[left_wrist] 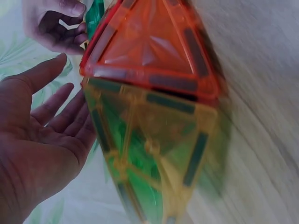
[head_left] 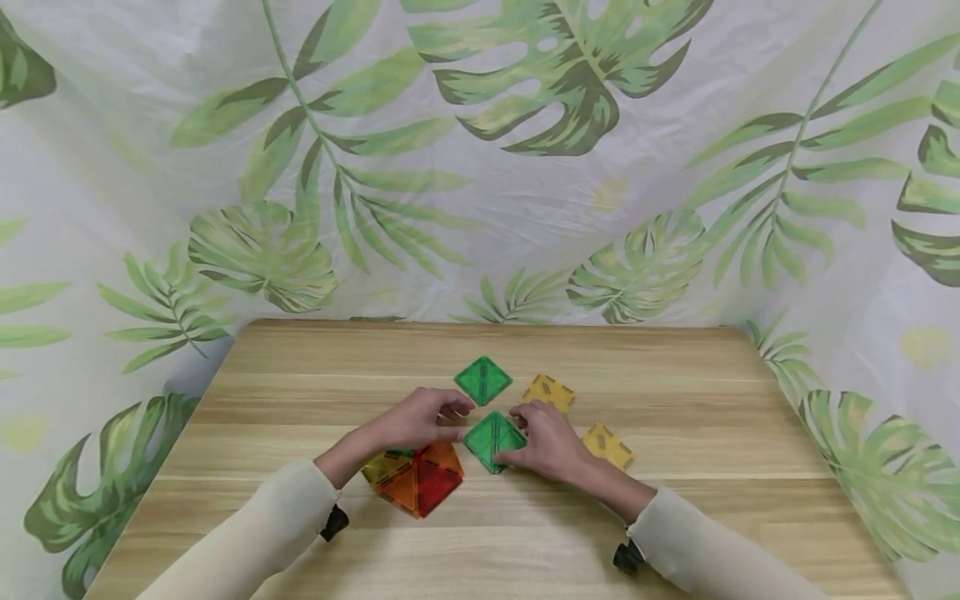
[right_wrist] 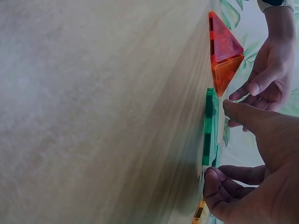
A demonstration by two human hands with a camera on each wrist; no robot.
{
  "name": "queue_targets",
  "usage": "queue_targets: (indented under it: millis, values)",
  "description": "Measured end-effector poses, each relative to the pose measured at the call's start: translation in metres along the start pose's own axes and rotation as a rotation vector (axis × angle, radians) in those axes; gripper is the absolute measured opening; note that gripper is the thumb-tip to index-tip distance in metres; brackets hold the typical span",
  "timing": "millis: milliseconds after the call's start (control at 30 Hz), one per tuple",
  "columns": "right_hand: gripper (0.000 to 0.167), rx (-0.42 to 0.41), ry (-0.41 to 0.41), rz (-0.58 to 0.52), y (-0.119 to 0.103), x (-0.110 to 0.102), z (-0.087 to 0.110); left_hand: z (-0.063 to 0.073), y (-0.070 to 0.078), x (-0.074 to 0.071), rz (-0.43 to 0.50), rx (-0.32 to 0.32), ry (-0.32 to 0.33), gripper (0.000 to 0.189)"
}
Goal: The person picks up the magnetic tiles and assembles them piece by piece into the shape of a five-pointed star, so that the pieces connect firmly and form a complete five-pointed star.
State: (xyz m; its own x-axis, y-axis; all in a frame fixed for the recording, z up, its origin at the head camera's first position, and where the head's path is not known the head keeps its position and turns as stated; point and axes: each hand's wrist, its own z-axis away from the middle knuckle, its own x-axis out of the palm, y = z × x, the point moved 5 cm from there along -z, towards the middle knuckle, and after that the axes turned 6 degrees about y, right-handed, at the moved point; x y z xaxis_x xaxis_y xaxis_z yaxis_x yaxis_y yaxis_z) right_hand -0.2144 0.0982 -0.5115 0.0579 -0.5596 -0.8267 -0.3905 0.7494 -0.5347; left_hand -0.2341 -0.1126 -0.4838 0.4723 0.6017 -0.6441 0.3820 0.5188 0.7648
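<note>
My right hand [head_left: 553,440] pinches a diamond-shaped pair of green magnetic tiles [head_left: 483,439], its thumb over the near side and fingertips at the far right edge. In the right wrist view those green tiles [right_wrist: 210,126] sit low at the wood surface between thumb and curled fingers. My left hand [head_left: 420,418] hovers with loosely bent fingers, thumb near the green diamond's left corner, holding nothing. Just below it stands a raised form of joined red, orange and yellow triangle tiles [head_left: 438,487]. The left wrist view shows green through its yellow tile [left_wrist: 175,109].
Another green diamond [head_left: 483,381] lies farther back on the wooden table [head_left: 315,358]. Two yellow tile pieces [head_left: 609,447] lie to the right, one partly behind my right hand. A leaf-patterned cloth [head_left: 525,233] hangs behind and beside the table.
</note>
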Motion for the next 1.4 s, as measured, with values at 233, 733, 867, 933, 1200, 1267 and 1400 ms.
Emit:
queue_targets:
  millis: [233, 733, 867, 933, 1200, 1267, 1400]
  values:
    - [0.074, -0.019, 0.023, 0.002, -0.002, 0.003, 0.002, -0.008, 0.0, 0.009, 0.029, -0.046, -0.036, 0.047]
    - [0.057, -0.033, 0.066, -0.066, -0.006, 0.004, 0.003, -0.013, 0.002, 0.014, 0.199, -0.171, -0.058, 0.046]
    - [0.057, -0.029, 0.08, -0.065, -0.006, 0.003, 0.005, -0.015, 0.001, 0.015, 0.254, -0.222, -0.052, 0.046]
    - [0.057, -0.03, 0.09, -0.06, -0.006, 0.002, 0.005, -0.016, 0.0, 0.015, 0.272, -0.239, -0.046, 0.044]
    - [0.055, -0.036, 0.082, -0.116, -0.005, 0.004, 0.007, -0.016, -0.002, 0.018, 0.273, -0.227, -0.029, 0.036]
    - [0.05, -0.023, 0.064, -0.191, -0.002, 0.005, 0.006, -0.017, -0.002, 0.019, 0.261, -0.222, -0.024, 0.035]
    - [0.039, 0.032, 0.012, -0.386, 0.004, 0.007, 0.004, -0.017, -0.003, 0.018, 0.245, -0.207, -0.008, 0.034]
